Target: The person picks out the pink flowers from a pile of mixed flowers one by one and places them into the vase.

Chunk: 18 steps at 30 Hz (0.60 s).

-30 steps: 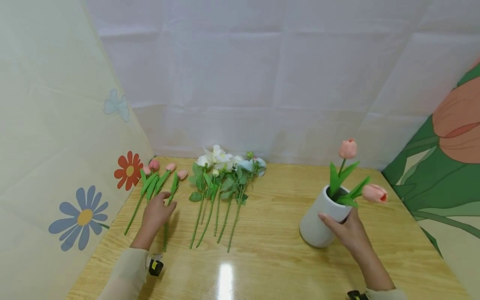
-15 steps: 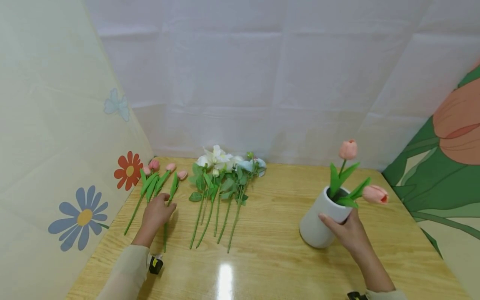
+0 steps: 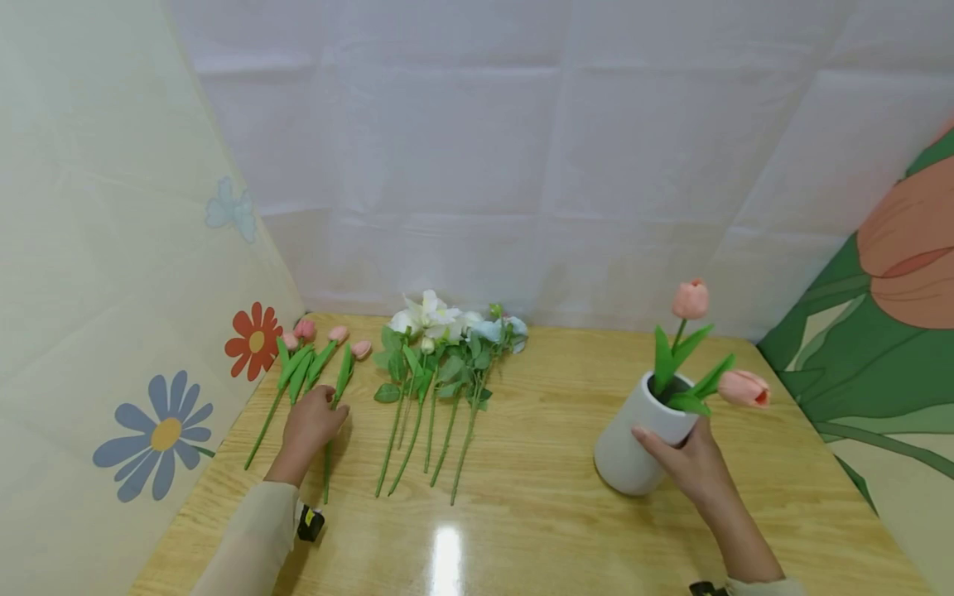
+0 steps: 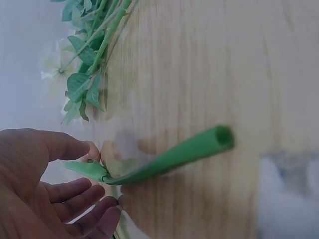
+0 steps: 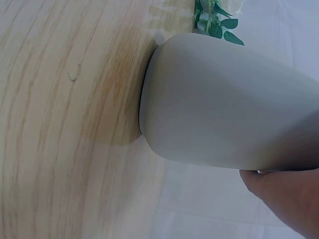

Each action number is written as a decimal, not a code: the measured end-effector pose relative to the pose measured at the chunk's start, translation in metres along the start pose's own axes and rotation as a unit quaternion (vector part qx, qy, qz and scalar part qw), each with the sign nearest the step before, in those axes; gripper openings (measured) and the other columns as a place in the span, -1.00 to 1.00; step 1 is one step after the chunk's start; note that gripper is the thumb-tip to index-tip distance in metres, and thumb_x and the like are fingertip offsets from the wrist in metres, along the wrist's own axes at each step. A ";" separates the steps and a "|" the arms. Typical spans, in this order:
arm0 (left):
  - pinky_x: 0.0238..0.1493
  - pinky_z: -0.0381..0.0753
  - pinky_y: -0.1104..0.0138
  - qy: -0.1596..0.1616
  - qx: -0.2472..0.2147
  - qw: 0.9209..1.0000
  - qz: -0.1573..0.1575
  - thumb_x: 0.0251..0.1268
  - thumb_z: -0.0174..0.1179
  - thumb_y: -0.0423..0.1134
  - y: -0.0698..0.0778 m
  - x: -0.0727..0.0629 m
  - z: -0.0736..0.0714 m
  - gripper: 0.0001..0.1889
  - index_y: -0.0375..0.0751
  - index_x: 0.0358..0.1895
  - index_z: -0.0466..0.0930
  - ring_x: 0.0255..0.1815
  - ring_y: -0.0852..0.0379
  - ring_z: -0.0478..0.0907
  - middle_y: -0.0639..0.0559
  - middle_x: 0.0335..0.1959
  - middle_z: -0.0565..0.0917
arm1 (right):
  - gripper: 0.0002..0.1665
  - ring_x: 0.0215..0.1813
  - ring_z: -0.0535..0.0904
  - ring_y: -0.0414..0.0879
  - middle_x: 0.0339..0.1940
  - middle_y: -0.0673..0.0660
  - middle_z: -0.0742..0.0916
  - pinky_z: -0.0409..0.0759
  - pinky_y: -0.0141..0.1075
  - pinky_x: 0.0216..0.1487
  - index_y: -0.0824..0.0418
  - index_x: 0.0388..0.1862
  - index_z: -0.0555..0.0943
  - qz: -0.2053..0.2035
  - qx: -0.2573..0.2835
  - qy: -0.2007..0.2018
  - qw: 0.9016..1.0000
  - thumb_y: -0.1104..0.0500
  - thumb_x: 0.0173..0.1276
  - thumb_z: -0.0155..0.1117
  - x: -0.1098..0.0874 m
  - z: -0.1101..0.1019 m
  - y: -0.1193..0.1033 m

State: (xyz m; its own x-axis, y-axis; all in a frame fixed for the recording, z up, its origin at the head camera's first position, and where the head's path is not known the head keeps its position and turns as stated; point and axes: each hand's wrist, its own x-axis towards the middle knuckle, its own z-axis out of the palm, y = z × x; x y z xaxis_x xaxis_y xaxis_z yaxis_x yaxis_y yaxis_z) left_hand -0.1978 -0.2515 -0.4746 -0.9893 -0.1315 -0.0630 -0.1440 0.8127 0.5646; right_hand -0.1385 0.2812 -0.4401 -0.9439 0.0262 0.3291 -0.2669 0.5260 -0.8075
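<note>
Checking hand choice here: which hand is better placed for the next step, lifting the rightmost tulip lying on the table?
Left, I'd judge: the left hand is at that tulip's stem, while the right hand holds the white vase.

Cream sleeves (image 3: 249, 538), black wrist cameras (image 3: 310, 523)

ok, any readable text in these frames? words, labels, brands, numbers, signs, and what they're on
None readable in any view.
Black device by the left sleeve: yellow patch, too small to tell whether it carries print.
White vase: no marking on the sides that show.
Left backdrop: printed flowers, no lettering seen.
</note>
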 end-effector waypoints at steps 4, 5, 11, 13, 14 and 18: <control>0.11 0.56 -0.15 -0.002 0.002 1.000 -0.005 0.47 0.11 -0.16 -0.002 0.004 0.001 -0.43 -0.56 0.34 0.37 0.20 -0.39 0.51 -0.46 0.24 0.53 | -0.25 -0.05 0.55 -0.43 -0.06 -0.29 0.60 0.54 -0.57 -0.10 0.32 0.41 0.29 -0.001 0.007 -0.002 1.000 0.30 0.33 0.42 0.000 0.000 0.000; 0.10 0.56 -0.15 -0.002 0.004 1.000 -0.006 0.46 0.11 -0.16 -0.002 0.005 0.001 -0.43 -0.56 0.33 0.38 0.18 -0.39 0.52 -0.46 0.23 0.54 | -0.26 -0.05 0.56 -0.42 -0.06 -0.28 0.60 0.54 -0.57 -0.10 0.32 0.41 0.29 -0.003 0.007 -0.002 1.000 0.30 0.34 0.42 0.000 0.000 0.000; 0.07 0.57 -0.15 -0.007 0.021 1.000 -0.020 0.45 0.12 -0.15 -0.004 0.009 0.003 -0.44 -0.58 0.30 0.40 0.13 -0.39 0.54 -0.46 0.18 0.56 | -0.28 -0.05 0.58 -0.39 -0.06 -0.25 0.62 0.56 -0.54 -0.10 0.32 0.40 0.31 -0.008 0.016 -0.006 1.000 0.32 0.34 0.41 0.000 0.000 0.001; 0.08 0.57 -0.16 -0.009 0.026 0.999 -0.022 0.46 0.12 -0.15 -0.004 0.010 0.003 -0.45 -0.58 0.29 0.42 0.14 -0.40 0.54 -0.46 0.18 0.56 | -0.28 -0.06 0.58 -0.39 -0.07 -0.26 0.62 0.56 -0.53 -0.11 0.32 0.40 0.32 -0.007 0.020 -0.006 1.000 0.32 0.33 0.41 0.000 0.001 0.001; 0.09 0.56 -0.16 -0.010 0.027 0.999 -0.023 0.46 0.11 -0.15 -0.004 0.010 0.003 -0.45 -0.58 0.28 0.42 0.14 -0.41 0.53 -0.47 0.19 0.56 | -0.28 -0.06 0.58 -0.39 -0.07 -0.26 0.62 0.56 -0.54 -0.11 0.33 0.40 0.32 -0.008 0.019 -0.005 1.000 0.33 0.33 0.41 0.000 0.001 0.001; 0.10 0.56 -0.17 -0.010 0.035 0.999 -0.021 0.45 0.08 -0.15 -0.004 0.014 0.004 -0.47 -0.58 0.24 0.45 0.13 -0.43 0.53 -0.48 0.17 0.57 | -0.28 -0.05 0.58 -0.39 -0.06 -0.25 0.62 0.56 -0.53 -0.11 0.32 0.40 0.31 -0.007 0.020 -0.006 1.000 0.33 0.33 0.41 0.000 0.001 0.001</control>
State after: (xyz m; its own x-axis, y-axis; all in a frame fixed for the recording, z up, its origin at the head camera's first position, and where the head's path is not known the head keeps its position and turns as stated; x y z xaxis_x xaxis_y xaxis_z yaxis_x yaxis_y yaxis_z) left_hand -0.2108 -0.2543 -0.4810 -0.9825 -0.1554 -0.1028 -0.1861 0.8442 0.5027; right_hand -0.1392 0.2813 -0.4412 -0.9426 0.0087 0.3339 -0.2867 0.4916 -0.8223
